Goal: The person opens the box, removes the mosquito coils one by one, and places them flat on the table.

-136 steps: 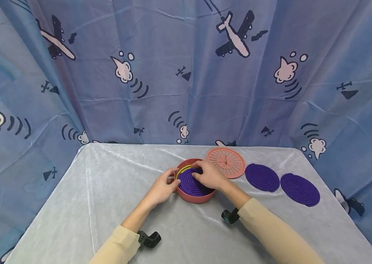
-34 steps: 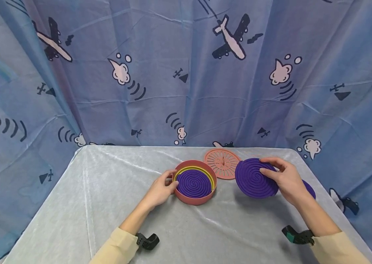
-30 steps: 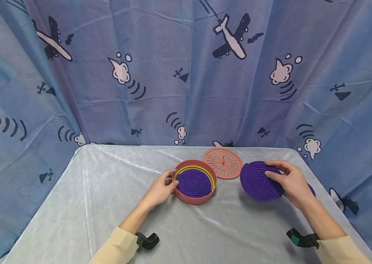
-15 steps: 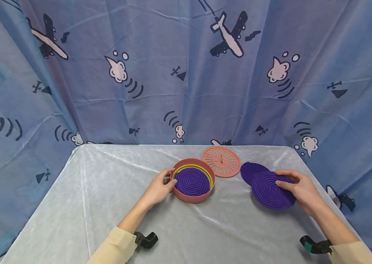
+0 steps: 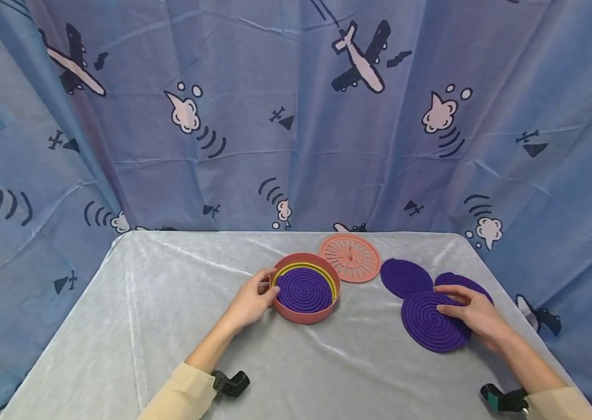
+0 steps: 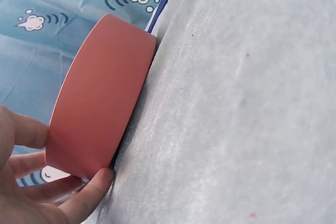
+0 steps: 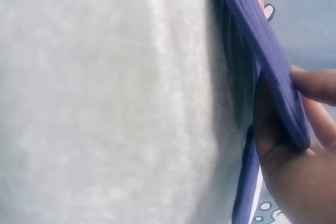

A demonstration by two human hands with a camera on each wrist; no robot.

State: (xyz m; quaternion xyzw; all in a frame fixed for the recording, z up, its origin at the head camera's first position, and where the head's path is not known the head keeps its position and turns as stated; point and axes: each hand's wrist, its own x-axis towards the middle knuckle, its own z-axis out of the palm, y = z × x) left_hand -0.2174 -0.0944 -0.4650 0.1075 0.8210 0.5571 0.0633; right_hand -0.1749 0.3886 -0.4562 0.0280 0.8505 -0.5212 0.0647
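Observation:
In the head view, my left hand [image 5: 248, 300] grips the left side of a round coral-red box [image 5: 303, 318], thumb at the rim and fingers round the wall. A yellow rim shows inside the box, and a purple spiral coaster [image 5: 304, 290] lies in it. To the right, my right hand [image 5: 476, 315] pinches another purple spiral coaster [image 5: 429, 326] by its right edge. The right wrist view shows the held coaster [image 7: 268, 59] edge-on and tilted, with its shadow on the cloth. Behind it are two more purple coasters, one at left [image 5: 406, 277] and one partly hidden [image 5: 468, 280].
A slotted coral disc [image 5: 349, 256] with a small loop at its middle lies behind the box. Pale cloth [image 5: 196, 262] covers the table. A blue printed curtain [image 5: 254, 116] hangs behind it. Black devices [image 5: 231, 384] sit on both wrists.
Earlier my right hand was inside the box; now it holds a coaster at the right. Over the last second that coaster moved right and nearer. My left hand stayed at the box.

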